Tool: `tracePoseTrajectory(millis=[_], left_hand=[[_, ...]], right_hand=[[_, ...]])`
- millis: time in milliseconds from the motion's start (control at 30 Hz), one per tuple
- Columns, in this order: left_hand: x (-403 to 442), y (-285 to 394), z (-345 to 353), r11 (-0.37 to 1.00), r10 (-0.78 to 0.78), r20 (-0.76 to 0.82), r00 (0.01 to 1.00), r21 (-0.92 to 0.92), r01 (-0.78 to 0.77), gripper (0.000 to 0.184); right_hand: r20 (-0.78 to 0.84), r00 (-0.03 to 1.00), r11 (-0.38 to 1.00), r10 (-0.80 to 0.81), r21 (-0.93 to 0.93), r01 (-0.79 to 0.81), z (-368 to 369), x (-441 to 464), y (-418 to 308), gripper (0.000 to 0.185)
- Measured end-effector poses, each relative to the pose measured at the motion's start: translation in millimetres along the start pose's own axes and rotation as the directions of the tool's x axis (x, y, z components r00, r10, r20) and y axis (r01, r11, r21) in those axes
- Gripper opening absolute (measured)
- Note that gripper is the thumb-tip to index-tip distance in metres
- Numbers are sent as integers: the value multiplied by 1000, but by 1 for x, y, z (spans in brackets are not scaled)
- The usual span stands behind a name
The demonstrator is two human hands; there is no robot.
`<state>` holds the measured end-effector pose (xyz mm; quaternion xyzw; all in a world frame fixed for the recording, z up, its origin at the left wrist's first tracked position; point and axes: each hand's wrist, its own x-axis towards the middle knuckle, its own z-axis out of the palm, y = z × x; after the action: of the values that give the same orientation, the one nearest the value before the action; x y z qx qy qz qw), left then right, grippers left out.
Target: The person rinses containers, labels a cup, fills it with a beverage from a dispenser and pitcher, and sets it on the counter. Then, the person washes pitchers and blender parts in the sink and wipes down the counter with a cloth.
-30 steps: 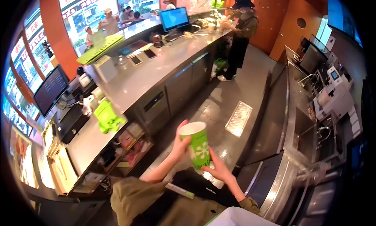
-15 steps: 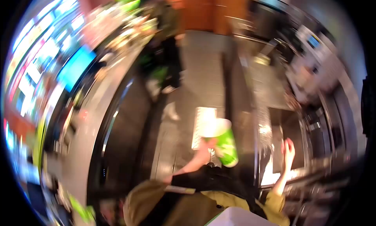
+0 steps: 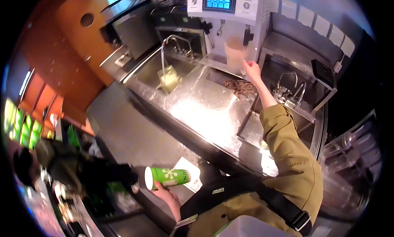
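Note:
My left hand [image 3: 166,196] is closed around a green and white paper cup [image 3: 169,176], tipped on its side with its white end to the left. My right hand [image 3: 252,69] is stretched over the steel counter [image 3: 197,93], its index finger extended at the side of a translucent plastic pitcher [image 3: 234,52]. The pitcher stands below the taps of a white dispensing machine [image 3: 258,19] with a lit blue screen. Below my right hand lies a crumpled brown cloth [image 3: 239,87].
To the left, a sink with a curved faucet [image 3: 163,52] holds a pale yellowish container [image 3: 169,79]. Another sink [image 3: 252,130] lies under my right forearm. Clear containers [image 3: 349,159] are stacked at right. A person in dark clothes [image 3: 69,163] is at lower left.
My view has swung right to face the sinks and the machine. My right hand has reached out to the pitcher. The cup stays in my left hand and now lies more sideways.

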<state>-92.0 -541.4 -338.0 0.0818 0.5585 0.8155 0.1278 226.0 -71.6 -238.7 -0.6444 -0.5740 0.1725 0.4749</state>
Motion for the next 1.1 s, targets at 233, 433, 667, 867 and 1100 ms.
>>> tracePoseTrajectory(millis=[233,433,667,867,1100], left_hand=[[160,-5,200,991,78,635,768,32,-126,64],[160,-33,331,996,-19,884,466,57,-69,74],[99,-86,434,997,-36,988,152,45,-57,79],[58,-113,468,996,-87,996,5,87,-16,80],[32,-122,469,972,-177,978,-112,156,-177,84]], right_hand=[[-23,972,786,233,592,-175,36,3,1,26],[-252,938,874,238,478,-94,18,-28,11,26],[-159,929,775,333,607,-174,-38,-74,-3,27],[-153,949,827,275,541,-153,-61,-94,24,25],[-42,936,709,349,665,-234,-46,-131,96,21]])
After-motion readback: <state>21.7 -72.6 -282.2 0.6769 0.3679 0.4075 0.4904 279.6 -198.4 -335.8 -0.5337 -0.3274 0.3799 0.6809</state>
